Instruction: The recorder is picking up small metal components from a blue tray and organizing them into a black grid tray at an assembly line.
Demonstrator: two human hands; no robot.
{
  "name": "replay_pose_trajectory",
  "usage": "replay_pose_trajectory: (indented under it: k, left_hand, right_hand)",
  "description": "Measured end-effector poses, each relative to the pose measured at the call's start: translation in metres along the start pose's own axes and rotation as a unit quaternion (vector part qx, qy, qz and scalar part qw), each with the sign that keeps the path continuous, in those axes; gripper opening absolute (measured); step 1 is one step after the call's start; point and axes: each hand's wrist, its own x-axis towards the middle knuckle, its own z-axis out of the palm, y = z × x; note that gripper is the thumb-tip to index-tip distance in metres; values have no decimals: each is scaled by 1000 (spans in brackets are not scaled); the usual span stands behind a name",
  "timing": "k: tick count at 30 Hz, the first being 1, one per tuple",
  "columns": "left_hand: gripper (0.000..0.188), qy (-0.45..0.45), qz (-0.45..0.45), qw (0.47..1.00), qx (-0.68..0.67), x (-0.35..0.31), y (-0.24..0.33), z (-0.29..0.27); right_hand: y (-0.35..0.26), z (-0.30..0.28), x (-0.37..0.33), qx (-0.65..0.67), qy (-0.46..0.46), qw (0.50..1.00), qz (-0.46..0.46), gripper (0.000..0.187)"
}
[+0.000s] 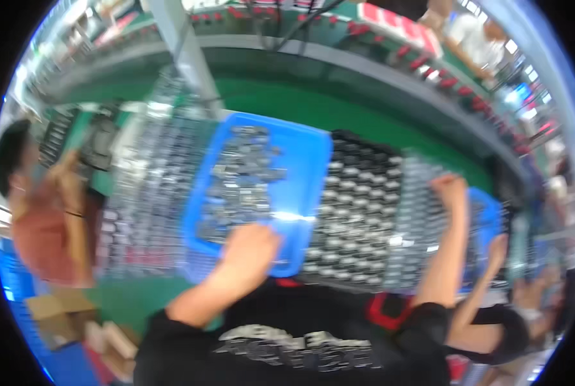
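Observation:
My left hand (252, 249) is over the near edge of a blue plastic tray (298, 161), close to a pile of small grey metal-looking parts (241, 168). Blur smears its fingers, so its grip is hidden. Farther right, my right hand (451, 186) is above a clear plastic tray with pockets (416, 222). Its fingers are curled in; whatever they may hold is too small and blurred to make out. Between the two trays lies a black tray (355, 215) with rows of silvery parts.
Clear compartmented trays (152, 167) are stacked at the left, beside a person in a reddish top (49, 238). A second blue tray (487, 215) and another person's arm (483, 283) are close on the right. A pale post (184, 51) rises behind; cardboard boxes (59, 315) sit lower left.

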Motion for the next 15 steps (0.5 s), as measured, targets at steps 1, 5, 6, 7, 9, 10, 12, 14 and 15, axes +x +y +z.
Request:
replay_pose_trajectory:
  k: [1, 5, 6, 7, 9, 10, 12, 14, 15]
  left_hand:
    - [25, -9, 2, 1000, 18, -7, 3, -4]
    - [22, -11, -79, 997, 12, -9, 3, -11]
    - [24, -6, -85, 996, 9, -15, 0, -10]
    - [26, -3, -92, 996, 7, -18, -2, -7]
    - [32, 6, -80, 997, -11, -13, 7, -7]
    - [32, 14, -77, 997, -27, -11, 11, -6]
    - [33, 24, -84, 996, -33, -8, 23, -1]
    - [31, 33, -75, 996, -34, -6, 25, 5]
    - [31, 37, -79, 996, -30, -4, 22, 6]
  right_hand:
    - [-11, 8, -8, -30, 36, 998, 30, 18]
    - [-8, 32, 2, -38, 37, 998, 19, 25]
    - [-17, 28, 1, -29, 49, 998, 20, 25]
    - [-26, 26, -4, -31, 33, 999, 18, 24]
    - [-19, 19, -10, -33, 27, 999, -3, 22]
    - [-14, 15, -12, -22, 30, 999, -3, 22]
    - [-3, 7, -12, -16, 33, 999, 9, 23]
    - [5, 6, -7, -8, 31, 999, 17, 22]
    - [9, 2, -9, -2, 38, 999, 20, 19]
